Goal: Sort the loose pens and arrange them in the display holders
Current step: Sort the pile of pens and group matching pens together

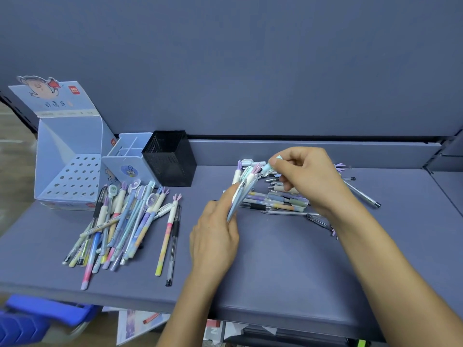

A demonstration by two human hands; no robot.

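Matte blue-grey wall panel [250, 58], plain, evenly lit. Matte blue-grey surface [275, 259], raised ledge along its back. Pale wood-tone floor [12, 136], far left. Blue plastic crate [37, 319] and printed papers [135, 324] below the front edge.

Left hand: my left hand [213, 236] is bare from fingertips to wrist; I see its back, smooth, with the knuckles showing as low ridges.
Right hand: my right hand [308, 176] is bare as well, with rounded knuckles and slim fingers.
Thumbnail: the thumbnail [277, 162] on my right hand is short and plain.
Left forearm: my left forearm [190, 306] is bare all the way to the bottom edge of the view.
Right forearm: my right forearm [400, 276] is likewise uncovered, and widest at the lower right corner.
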